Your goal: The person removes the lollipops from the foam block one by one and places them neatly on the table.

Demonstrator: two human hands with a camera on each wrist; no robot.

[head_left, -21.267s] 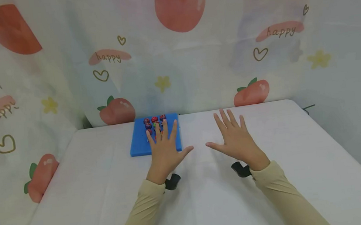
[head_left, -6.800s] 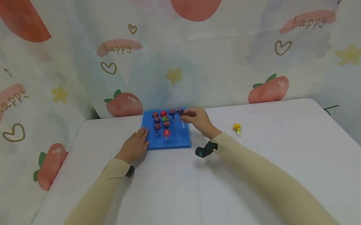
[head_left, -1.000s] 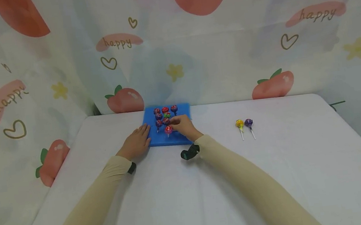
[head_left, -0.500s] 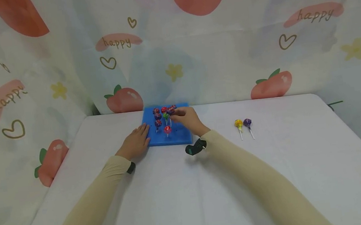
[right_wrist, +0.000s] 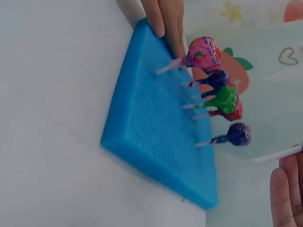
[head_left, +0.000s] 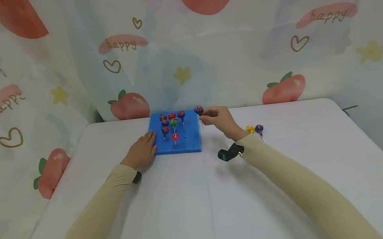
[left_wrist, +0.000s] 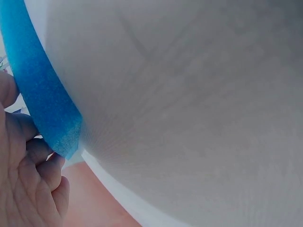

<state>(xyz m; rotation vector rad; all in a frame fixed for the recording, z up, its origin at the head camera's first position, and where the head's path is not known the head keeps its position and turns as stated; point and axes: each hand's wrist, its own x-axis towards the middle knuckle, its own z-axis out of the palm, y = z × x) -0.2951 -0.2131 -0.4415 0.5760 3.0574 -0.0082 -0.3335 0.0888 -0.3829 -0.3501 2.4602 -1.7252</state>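
Note:
A blue foam board (head_left: 191,143) lies at the back of the table with several lollipops stuck upright in it by their sticks. One is pink-red (head_left: 175,137) at the front, another green (head_left: 174,122); the others are red or dark purple. My left hand (head_left: 140,153) rests on the board's left edge, its fingers (left_wrist: 40,151) touching the foam's side in the left wrist view. Just right of the board, my right hand (head_left: 223,122) pinches a dark purple lollipop (head_left: 198,110) by the stick (right_wrist: 278,154), out of the foam.
On the table right of my right hand lie a yellow lollipop (head_left: 250,129) and a purple lollipop (head_left: 259,128), side by side, partly behind the right sleeve. A fruit-printed curtain (head_left: 220,61) hangs behind the white table (head_left: 180,207).
My right hand pulled the purple lollipop up from the board's middle column and carried it right, past the board's edge. The left hand has stayed on the foam.

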